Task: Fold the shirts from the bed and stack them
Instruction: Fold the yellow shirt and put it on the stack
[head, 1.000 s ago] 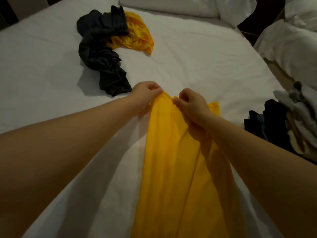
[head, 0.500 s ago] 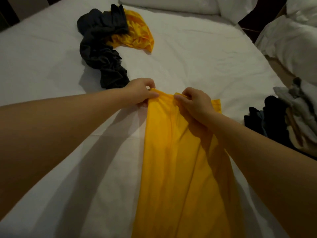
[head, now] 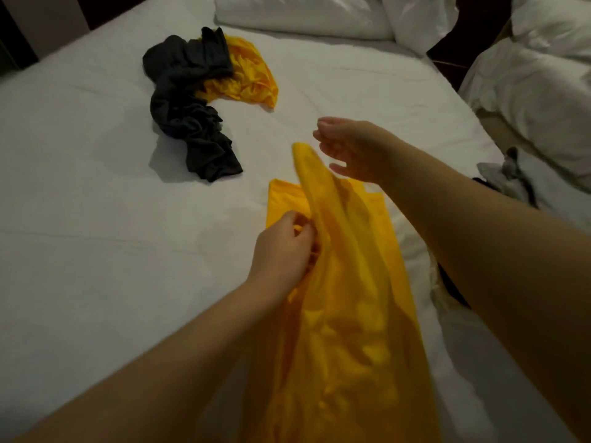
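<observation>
A long yellow shirt (head: 348,314) lies folded lengthwise on the white bed (head: 96,235), running from the near edge toward the middle. My left hand (head: 283,251) grips its left edge partway down, fingers curled into the cloth. The shirt's far end is lifted and blurred, peaking just left of my right hand (head: 348,148). That hand hovers above the cloth with loosely spread fingers and holds nothing. Farther back lie a crumpled dark shirt (head: 188,119) and a second yellow shirt (head: 249,81), touching each other.
White pillows (head: 303,14) line the head of the bed. A second bed with white bedding (head: 543,84) stands to the right. Grey and dark clothes (head: 511,180) lie in a heap at the right edge, by the gap between the beds.
Both hands pinched the shirt's far edge before. Now my right hand has let go and lifted away, my left hand has slid back along the left edge, and the far end has risen.
</observation>
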